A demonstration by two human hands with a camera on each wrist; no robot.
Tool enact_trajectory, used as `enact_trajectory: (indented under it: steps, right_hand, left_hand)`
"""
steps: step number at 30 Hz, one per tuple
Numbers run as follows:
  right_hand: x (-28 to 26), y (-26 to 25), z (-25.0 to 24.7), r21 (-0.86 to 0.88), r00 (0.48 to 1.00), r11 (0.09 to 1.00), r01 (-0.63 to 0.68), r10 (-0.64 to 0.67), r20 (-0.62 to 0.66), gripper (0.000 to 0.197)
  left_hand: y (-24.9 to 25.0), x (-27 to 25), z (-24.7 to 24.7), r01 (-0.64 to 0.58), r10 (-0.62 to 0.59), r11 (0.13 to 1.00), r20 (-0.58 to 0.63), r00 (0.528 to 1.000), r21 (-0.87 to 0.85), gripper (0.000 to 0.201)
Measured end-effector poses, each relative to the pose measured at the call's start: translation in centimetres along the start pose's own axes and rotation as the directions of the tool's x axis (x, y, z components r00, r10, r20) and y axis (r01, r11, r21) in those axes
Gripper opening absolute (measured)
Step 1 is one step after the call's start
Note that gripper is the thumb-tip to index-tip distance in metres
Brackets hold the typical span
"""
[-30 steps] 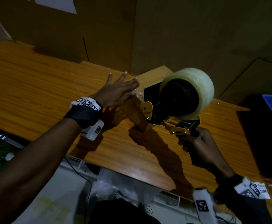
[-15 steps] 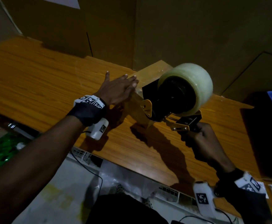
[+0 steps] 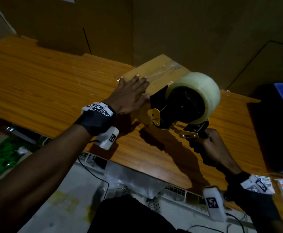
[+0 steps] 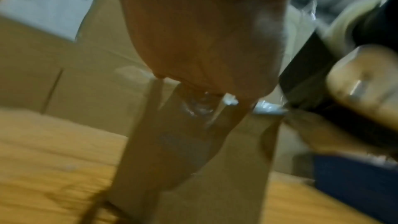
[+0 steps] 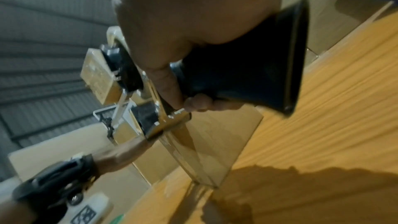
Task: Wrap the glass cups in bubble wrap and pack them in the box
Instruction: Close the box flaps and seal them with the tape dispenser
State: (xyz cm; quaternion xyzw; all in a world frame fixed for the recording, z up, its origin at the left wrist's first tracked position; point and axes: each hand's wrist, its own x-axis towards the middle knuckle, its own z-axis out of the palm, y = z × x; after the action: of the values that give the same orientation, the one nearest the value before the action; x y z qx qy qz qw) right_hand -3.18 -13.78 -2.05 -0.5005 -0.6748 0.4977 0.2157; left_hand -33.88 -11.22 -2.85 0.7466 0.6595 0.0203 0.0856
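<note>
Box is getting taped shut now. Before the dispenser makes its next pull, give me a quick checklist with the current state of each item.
1. Left hand flat on the box, fingers straight, bracing it: ok.
2. Right hand gripping the tape dispenser by its handle: ok.
3. Box flaps closed, clear tape already along the top seam: ok.
4. Dispenser's front end at the box's near edge: ok; contact itself cannot tell.
5. Tape roll well stocked: ok.
6. Wrapped cups inside the box: cannot tell, box is closed.
</note>
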Motion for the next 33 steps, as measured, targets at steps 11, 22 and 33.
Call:
enact_trajectory:
  steps: [11,22,33]
  right_hand:
    - [-1.0,3.9,-0.4,-0.050,1.000,0.999,-0.020,0.020,0.014,0.015]
    - [0.1,6.2,-0.1,0.133,0.958,0.949,-0.286,0.286,0.016,0.025]
    - [7.1,10.2,-2.8,-0.117,0.918,0.974,-0.193,0.138,-0.372,0.023]
  left_hand:
    - [-0.5,0.4,0.8,0.050,-0.051,0.998,-0.037,0.998,-0.025,0.074]
    - [-0.7,0.5,1.6,0.039,-0.041,0.999,-0.096,0.995,-0.017,0.077]
    - [2.6,0.8,3.4,0.151,-0.146,0.989,-0.271,0.952,-0.004,0.066]
